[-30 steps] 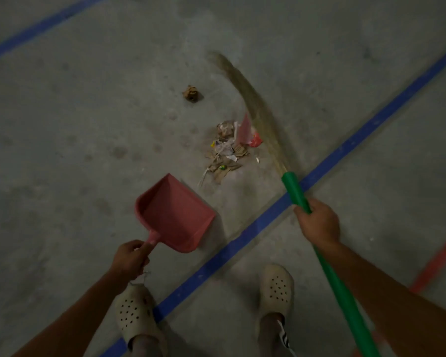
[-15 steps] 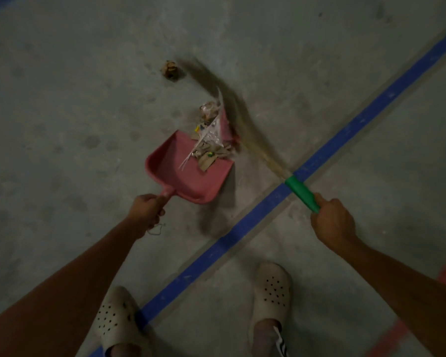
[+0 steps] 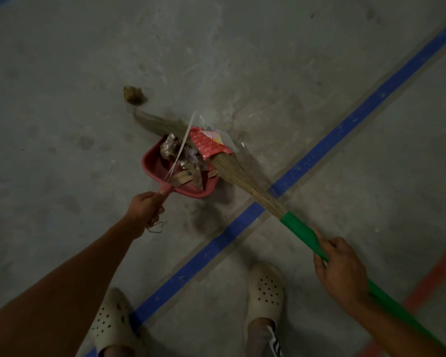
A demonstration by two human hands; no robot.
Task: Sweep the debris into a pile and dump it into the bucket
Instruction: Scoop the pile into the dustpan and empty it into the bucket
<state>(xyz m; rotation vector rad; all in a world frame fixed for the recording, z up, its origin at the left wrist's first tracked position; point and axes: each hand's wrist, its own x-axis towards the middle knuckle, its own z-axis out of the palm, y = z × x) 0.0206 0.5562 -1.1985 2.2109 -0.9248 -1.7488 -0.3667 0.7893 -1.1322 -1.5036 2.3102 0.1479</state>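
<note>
Holds the red dustpan (image 3: pixel 155 164) by its handle in the left hand (image 3: pixel 144 210), fingers curled round it. Grips the broom (image 3: pixel 299 230) by its green shaft in the right hand (image 3: pixel 341 269), with the bristles (image 3: pixel 232 171) laid across the pan's mouth. Debris (image 3: pixel 183 161) heaped inside the pan, a red wrapper (image 3: pixel 206 144) at its far edge, against the bristles. One brown clump (image 3: pixel 134 95) out on the floor (image 3: pixel 62 99), just beyond the bristle tips. Stands astride a blue line (image 3: pixel 345 124).

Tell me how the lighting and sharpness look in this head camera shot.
Head view: dim, flat light with no glare; the far bristles of the broom are smeared by motion blur; the red dustpan, the brown clump, the left hand and the right hand look fairly sharp; a soft shadow lies on the floor below the dustpan.
</note>
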